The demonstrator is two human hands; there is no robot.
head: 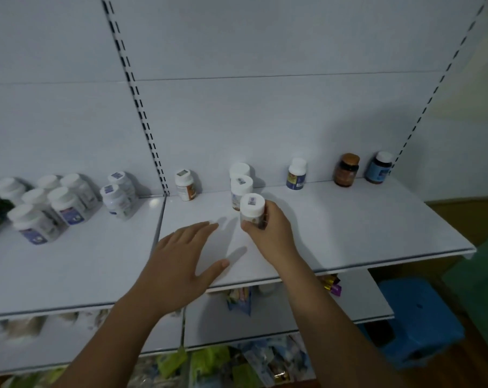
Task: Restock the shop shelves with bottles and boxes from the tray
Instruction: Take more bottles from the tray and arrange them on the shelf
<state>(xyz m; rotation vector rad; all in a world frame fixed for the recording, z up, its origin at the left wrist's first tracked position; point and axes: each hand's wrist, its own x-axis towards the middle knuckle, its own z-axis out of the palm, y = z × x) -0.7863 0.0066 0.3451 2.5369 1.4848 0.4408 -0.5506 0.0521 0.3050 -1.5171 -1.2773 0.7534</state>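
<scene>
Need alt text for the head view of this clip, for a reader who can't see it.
The right hand grips a white-capped bottle in front of two similar bottles on a white shelf, while the left hand is open over the shelf beside it. Along the back and on the next section stand other bottles.

The left hand and the right hand are bare, on slim forearms bare as far as seen.

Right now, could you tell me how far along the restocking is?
Done: a bottle cluster stands on the left bay, single bottles line the right shelf. In hand: the right hand grips a white-capped bottle in front of two alike; the left hand is open. Left: unclear, the tray is out of view.
</scene>
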